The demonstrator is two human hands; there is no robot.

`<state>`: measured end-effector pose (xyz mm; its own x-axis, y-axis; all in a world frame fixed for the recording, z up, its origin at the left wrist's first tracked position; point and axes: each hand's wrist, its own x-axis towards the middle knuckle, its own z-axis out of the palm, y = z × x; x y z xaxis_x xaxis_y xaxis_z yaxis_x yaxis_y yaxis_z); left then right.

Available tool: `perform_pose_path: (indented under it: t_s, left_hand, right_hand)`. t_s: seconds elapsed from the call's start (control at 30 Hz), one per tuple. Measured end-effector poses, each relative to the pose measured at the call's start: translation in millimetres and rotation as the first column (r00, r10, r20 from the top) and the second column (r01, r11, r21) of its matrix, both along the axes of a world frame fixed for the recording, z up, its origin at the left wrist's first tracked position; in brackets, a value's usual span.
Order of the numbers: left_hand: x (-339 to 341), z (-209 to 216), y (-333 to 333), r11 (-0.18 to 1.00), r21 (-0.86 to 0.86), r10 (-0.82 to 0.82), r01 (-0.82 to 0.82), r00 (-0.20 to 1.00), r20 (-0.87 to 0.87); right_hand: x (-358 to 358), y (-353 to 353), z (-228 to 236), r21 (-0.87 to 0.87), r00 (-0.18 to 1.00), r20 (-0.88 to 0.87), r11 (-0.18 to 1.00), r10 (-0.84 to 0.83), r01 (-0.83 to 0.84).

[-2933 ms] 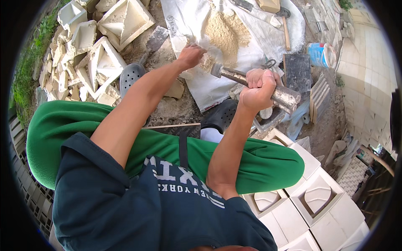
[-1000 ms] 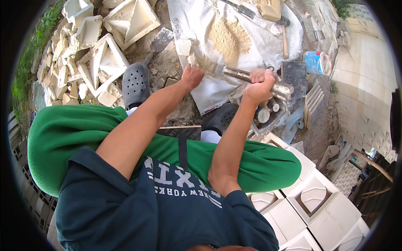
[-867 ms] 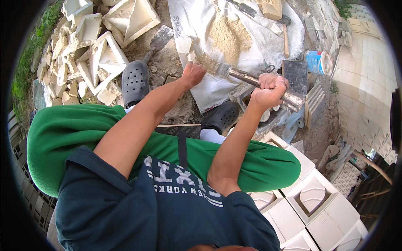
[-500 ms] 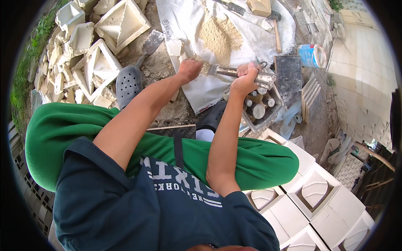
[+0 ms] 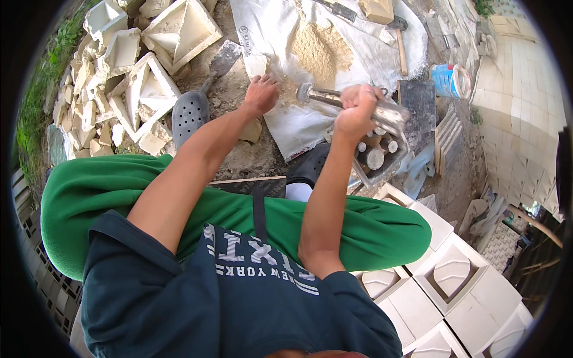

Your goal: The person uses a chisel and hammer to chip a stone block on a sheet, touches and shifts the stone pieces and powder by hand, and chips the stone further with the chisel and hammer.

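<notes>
On the ground [image 5: 230, 92], a white sheet [image 5: 376, 62] bears a tan powdery heap [image 5: 322, 53]

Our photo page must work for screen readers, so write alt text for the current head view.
A right hand grips a long grey tool over a white sheet bearing tan powder; the left hand is beside a pale chunk. Broken pale blocks lie heaped at upper left, with patterned white blocks at lower right.

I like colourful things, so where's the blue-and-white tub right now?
In the head view, the blue-and-white tub is at the upper right, beyond the person's right hand, just right of the dark flat board.
</notes>
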<state>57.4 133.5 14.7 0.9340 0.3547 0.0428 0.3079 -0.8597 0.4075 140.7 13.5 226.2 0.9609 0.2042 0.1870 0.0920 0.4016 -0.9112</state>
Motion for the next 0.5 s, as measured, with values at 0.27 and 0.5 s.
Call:
perform_pose_path:
  t_s: [0.27, 0.5]
  left_hand:
    - [-21.2, -12.4, -11.2, 0.999, -0.036, -0.019, 0.02, 0.998, 0.052]
    - [-30.4, -11.5, -10.0, 1.0, -0.02, -0.019, 0.023, 0.984, 0.177]
  right_hand:
    - [4.3, 9.4, -29.4, -0.056, 0.999, -0.032, 0.998, 0.032, -0.034]
    - [17.3, -15.4, 16.9, 0.09, 0.998, 0.027, 0.994, 0.057, -0.059]
